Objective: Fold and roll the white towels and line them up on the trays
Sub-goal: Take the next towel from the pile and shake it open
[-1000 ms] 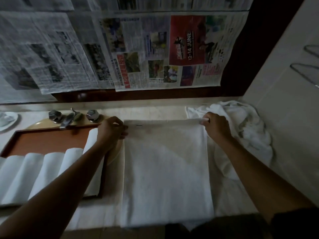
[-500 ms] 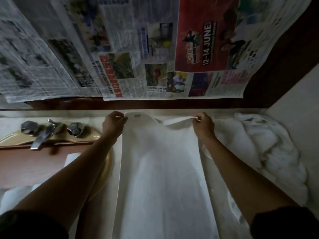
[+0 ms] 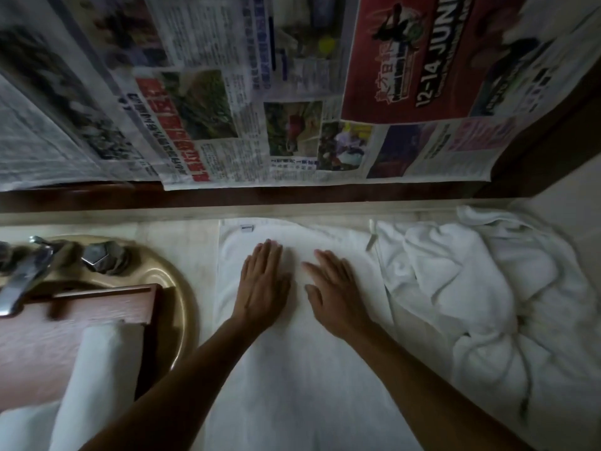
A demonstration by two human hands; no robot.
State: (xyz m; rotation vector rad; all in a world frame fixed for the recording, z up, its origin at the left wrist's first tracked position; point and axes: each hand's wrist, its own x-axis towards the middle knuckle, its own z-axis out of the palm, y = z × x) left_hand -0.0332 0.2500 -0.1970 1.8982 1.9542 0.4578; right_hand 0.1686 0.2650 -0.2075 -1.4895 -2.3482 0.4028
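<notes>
**Flattening the towel ahead of the roll**

A long white terry towel (image 3: 292, 369) lies flat on the pale stone counter (image 3: 175, 242), its far edge just short of the counter's back edge and a small label at its far left corner. The left hand (image 3: 261, 288) and right hand (image 3: 336, 297) press palm-down on its far half, side by side, fingers straight, gripping nothing.

A heap of crumpled white towels (image 3: 471, 288) fills the counter's right end and meets the flat towel's right edge. On the left a brown wooden tray (image 3: 107, 304) sits across a brass-coloured basin (image 3: 175, 288), with rolled white towels (image 3: 100, 369) lying at the tray's right end.

The likeliest trouble is a skewed roll. If the palms push unevenly the layers could slide apart, and the roll would then taper. A stray fold from the heap could also get caught in the roll. The tray looks perched over the basin, so a careless placement at its edge might rock it.
</notes>
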